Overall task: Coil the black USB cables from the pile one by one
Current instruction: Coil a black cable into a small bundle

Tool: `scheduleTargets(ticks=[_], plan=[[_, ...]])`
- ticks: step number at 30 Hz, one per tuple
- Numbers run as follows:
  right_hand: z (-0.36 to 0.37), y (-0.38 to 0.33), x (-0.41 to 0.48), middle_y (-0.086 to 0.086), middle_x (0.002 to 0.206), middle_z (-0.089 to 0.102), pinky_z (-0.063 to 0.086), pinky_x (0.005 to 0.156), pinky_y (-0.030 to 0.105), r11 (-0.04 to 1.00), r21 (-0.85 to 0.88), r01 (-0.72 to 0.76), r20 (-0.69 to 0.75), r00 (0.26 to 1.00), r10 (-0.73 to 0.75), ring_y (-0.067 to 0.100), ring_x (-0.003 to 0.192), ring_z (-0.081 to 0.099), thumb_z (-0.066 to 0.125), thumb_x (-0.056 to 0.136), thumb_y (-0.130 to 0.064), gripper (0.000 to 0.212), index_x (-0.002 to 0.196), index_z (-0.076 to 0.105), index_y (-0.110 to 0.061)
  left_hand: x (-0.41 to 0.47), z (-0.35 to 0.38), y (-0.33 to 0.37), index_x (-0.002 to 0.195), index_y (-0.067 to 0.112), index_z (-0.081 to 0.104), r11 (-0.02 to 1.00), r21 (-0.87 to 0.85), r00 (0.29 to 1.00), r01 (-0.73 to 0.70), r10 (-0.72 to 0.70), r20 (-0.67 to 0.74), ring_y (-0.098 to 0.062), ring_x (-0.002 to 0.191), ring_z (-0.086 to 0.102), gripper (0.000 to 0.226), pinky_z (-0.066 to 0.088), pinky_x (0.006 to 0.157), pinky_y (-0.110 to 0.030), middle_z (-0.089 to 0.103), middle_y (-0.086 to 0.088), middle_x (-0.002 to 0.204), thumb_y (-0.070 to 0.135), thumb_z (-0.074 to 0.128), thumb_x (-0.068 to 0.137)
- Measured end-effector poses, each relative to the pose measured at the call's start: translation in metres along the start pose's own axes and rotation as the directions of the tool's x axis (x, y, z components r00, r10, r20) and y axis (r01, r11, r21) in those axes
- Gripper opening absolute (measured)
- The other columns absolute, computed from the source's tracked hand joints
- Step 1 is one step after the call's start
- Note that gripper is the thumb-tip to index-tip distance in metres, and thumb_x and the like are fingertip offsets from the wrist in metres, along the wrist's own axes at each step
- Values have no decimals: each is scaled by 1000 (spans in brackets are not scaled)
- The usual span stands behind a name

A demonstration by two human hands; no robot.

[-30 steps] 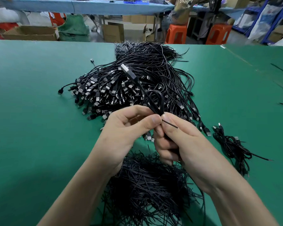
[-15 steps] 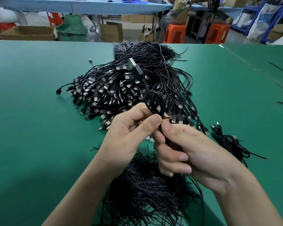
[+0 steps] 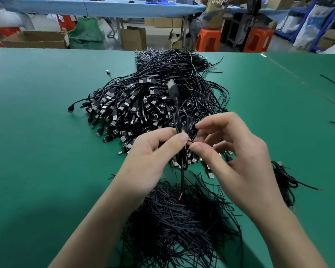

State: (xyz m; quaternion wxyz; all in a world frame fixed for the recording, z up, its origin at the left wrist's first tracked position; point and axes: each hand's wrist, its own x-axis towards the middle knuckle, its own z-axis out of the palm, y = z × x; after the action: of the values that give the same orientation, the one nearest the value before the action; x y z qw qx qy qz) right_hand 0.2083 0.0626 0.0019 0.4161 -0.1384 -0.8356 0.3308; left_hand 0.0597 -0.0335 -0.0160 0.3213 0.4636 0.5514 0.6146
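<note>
Pinching cable (image 3: 182, 120) — left hand (image 3: 153, 153), right hand (image 3: 238, 151) beside.

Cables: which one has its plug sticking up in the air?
The cable pinched by the left hand, looped beside the right hand. Its plug stands up above the pile; the other plugs lie flat in it.
</note>
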Motion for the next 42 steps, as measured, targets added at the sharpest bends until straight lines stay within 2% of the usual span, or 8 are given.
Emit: scheduleTargets(ticks=[6, 11, 15, 20, 27, 33, 36, 42], plan=[[-1, 2, 0, -14, 79, 61, 45, 61, 17, 980, -166, 110, -6, 994, -113, 8, 70, 60, 69, 98, -25, 7, 93, 64, -24, -2, 3, 3, 101, 8, 74, 992, 54, 986, 117, -123, 116, -37, 93, 61, 40, 49, 99, -54, 65, -30, 102, 44, 57, 99], [15, -5, -4, -5, 71, 60, 43, 54, 24, 975, 132, -179, -168, 965, 199, 9, 61, 53, 64, 99, -18, 15, 86, 59, -24, -1, 7, 5, 79, 20, 66, 994, 104, 999, 36, -35, -14, -10, 62, 38, 29, 32, 56, -25, 44, 4, 68, 44, 62, 95], [27, -12, -4, -7, 62, 51, 35, 52, 21, 713, 578, -397, -117, 824, 554, 7, 55, 40, 60, 101, -19, 17, 84, 61, -17, -3, 14, 6, 82, 40, 64, 850, 476, 930, -227, 334, -152, -5, 70, 51, 17, 38, 65, -11, 50, 16, 82, 29, 71, 94], [27, -11, -5, -5, 60, 51, 34, 47, 16, 440, 756, -485, 49, 712, 701, 3, 51, 39, 55, 99, -2, 40, 69, 70, -25, -10, 14, 5, 109, 20, 78, 612, 695, 804, -378, 589, -81, -12, 69, 56, 14, 45, 59, -28, 58, 12, 76, 19, 69, 98], [25, -14, -3, -5, 59, 54, 36, 49, 14, 672, 640, -373, -129, 810, 572, 3, 50, 46, 59, 101, -11, 17, 84, 61, -14, -7, 8, 14, 109, 30, 76, 961, 208, 982, -181, 189, -19, -17, 86, 71, 26, 54, 67, -20, 77, 4, 94, 24, 50, 105], [26, -9, -6, 16, 65, 46, 32, 50, 30, 810, 447, -379, -182, 848, 497, 17, 58, 36, 65, 100, -22, 17, 83, 62, -20, -3, 4, 11, 96, 27, 77, 999, 28, 998, -30, 31, -62, -5, 75, 67, 6, 54, 66, -18, 76, 2, 87, 26, 77, 90], [26, -8, -5, 21, 67, 48, 33, 49, 25, 815, 439, -378, -173, 855, 489, 14, 56, 37, 65, 99, -22, 16, 84, 62, -19, -2, -1, 8, 112, 27, 68, 991, -122, 994, 62, -72, -81, -8, 78, 69, 34, 55, 72, -19, 76, 0, 90, 22, 83, 81], [28, -8, -5, -5, 59, 49, 30, 48, 20, 633, 643, -432, -59, 796, 602, 6, 50, 36, 62, 100, -17, 16, 84, 61, -15, -3, 4, 11, 112, 39, 75, 984, 159, 990, -80, 98, -104, 3, 75, 63, 35, 53, 62, -19, 75, 11, 93, 17, 78, 85]])
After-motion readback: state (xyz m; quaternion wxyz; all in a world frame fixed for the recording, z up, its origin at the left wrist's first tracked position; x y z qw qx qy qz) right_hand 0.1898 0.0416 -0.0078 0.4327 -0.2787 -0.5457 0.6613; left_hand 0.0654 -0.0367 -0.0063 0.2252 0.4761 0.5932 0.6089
